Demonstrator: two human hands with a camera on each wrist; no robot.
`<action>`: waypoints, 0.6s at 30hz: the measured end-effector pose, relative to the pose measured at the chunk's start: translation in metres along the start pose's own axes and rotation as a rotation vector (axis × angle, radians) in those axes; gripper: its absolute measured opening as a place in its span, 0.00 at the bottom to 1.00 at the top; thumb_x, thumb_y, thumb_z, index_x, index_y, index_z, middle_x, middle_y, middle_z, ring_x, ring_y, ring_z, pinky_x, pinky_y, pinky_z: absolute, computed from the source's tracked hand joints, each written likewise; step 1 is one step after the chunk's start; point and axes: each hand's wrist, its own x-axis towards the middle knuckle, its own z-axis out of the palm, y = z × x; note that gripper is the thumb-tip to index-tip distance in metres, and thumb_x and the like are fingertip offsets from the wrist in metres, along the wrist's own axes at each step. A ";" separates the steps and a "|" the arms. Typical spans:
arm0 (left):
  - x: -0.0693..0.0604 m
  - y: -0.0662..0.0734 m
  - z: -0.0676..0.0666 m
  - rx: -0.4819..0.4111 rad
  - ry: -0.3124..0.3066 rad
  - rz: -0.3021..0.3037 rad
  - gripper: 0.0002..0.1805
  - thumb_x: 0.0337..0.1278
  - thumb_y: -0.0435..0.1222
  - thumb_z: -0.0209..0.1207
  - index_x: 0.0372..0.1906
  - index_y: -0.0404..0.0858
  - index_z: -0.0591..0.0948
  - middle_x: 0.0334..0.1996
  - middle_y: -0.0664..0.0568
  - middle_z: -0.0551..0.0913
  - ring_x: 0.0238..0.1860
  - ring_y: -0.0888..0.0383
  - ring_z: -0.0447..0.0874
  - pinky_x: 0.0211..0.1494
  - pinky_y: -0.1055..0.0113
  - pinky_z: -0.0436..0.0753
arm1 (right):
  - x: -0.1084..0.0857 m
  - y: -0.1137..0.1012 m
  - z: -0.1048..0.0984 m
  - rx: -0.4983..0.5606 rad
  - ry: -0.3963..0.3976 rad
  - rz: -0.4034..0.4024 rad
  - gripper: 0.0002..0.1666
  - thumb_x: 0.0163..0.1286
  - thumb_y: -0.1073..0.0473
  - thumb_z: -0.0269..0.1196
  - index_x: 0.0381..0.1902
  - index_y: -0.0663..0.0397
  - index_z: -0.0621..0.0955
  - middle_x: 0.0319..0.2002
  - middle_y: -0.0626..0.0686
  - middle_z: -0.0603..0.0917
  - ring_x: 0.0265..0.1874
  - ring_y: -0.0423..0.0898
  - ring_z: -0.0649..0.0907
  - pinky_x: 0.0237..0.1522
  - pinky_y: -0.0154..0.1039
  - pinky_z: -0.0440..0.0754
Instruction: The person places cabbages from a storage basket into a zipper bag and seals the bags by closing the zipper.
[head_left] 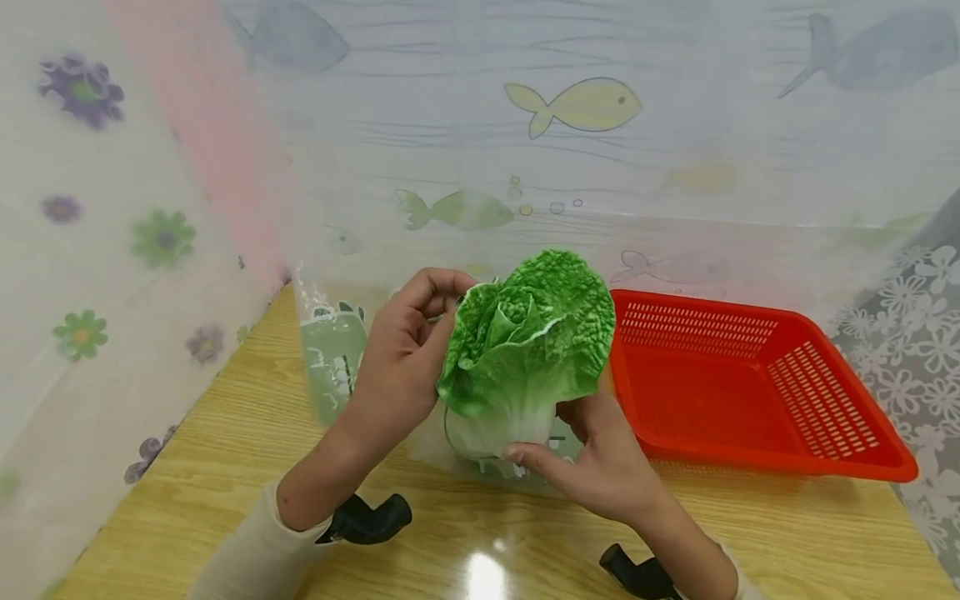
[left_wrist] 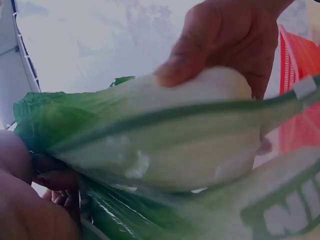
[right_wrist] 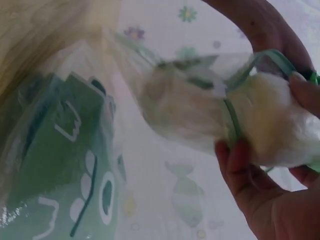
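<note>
A Chinese cabbage [head_left: 528,358] with crinkled green leaves and a white base is held up between both hands. At its leafy left side, my left hand [head_left: 397,362] grips it with curled fingers. My right hand [head_left: 611,454] holds the white base from the lower right, thumb across the front. A clear plastic bag [right_wrist: 190,107] with a green-striped edge lies around the base in the right wrist view; how far the cabbage sits inside cannot be told. Green-printed clear plastic [head_left: 333,367] shows left of my left hand; whether it is the same bag is unclear.
A red plastic basket [head_left: 847,458] with slotted walls stands on the right of the wood-grain table [head_left: 247,433]. Patterned curtains [head_left: 450,142] hang behind and at the sides. Black curved pieces [head_left: 371,518] stick out at both wrists.
</note>
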 end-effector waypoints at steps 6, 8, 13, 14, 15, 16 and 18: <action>-0.002 0.005 0.003 0.013 -0.029 -0.024 0.13 0.85 0.29 0.47 0.62 0.34 0.77 0.24 0.47 0.72 0.10 0.56 0.55 0.16 0.65 0.62 | 0.002 0.005 0.007 0.005 0.111 -0.055 0.67 0.55 0.75 0.79 0.84 0.45 0.56 0.70 0.51 0.76 0.56 0.51 0.86 0.54 0.44 0.87; -0.003 0.007 0.005 -0.068 -0.059 -0.063 0.13 0.85 0.29 0.46 0.62 0.34 0.76 0.30 0.45 0.77 0.11 0.58 0.62 0.16 0.66 0.67 | 0.003 0.005 0.008 0.005 0.120 -0.056 0.64 0.55 0.76 0.80 0.82 0.45 0.59 0.68 0.51 0.77 0.55 0.51 0.86 0.51 0.43 0.88; -0.003 0.006 0.007 -0.192 -0.097 -0.119 0.13 0.86 0.31 0.43 0.62 0.33 0.74 0.26 0.48 0.74 0.13 0.59 0.65 0.17 0.66 0.69 | 0.005 0.008 0.008 -0.015 0.109 -0.043 0.60 0.51 0.74 0.83 0.78 0.42 0.67 0.68 0.50 0.78 0.63 0.51 0.83 0.59 0.43 0.85; -0.003 0.005 0.007 -0.191 -0.092 -0.120 0.13 0.85 0.31 0.43 0.62 0.34 0.74 0.24 0.50 0.70 0.13 0.59 0.62 0.18 0.66 0.67 | 0.005 0.008 0.007 -0.021 0.102 -0.031 0.59 0.52 0.73 0.83 0.77 0.40 0.69 0.67 0.50 0.79 0.63 0.51 0.83 0.60 0.43 0.85; -0.002 0.003 0.006 -0.183 -0.083 -0.121 0.13 0.85 0.31 0.43 0.62 0.34 0.74 0.23 0.52 0.68 0.13 0.58 0.57 0.18 0.65 0.64 | 0.006 0.009 0.007 -0.021 0.087 -0.028 0.58 0.54 0.72 0.82 0.77 0.40 0.68 0.67 0.50 0.79 0.63 0.52 0.83 0.60 0.43 0.85; -0.001 0.002 0.005 -0.179 -0.071 -0.121 0.13 0.86 0.32 0.43 0.63 0.35 0.73 0.23 0.53 0.66 0.13 0.57 0.55 0.18 0.64 0.63 | 0.005 0.009 0.006 -0.020 0.072 -0.017 0.57 0.56 0.71 0.80 0.78 0.39 0.67 0.67 0.50 0.79 0.62 0.51 0.83 0.60 0.43 0.85; 0.002 -0.001 0.002 -0.198 -0.030 -0.139 0.13 0.86 0.33 0.44 0.63 0.37 0.73 0.24 0.54 0.64 0.14 0.57 0.52 0.18 0.64 0.60 | 0.003 0.010 0.006 -0.032 0.039 -0.007 0.54 0.62 0.68 0.77 0.80 0.39 0.64 0.64 0.50 0.81 0.56 0.49 0.86 0.55 0.43 0.87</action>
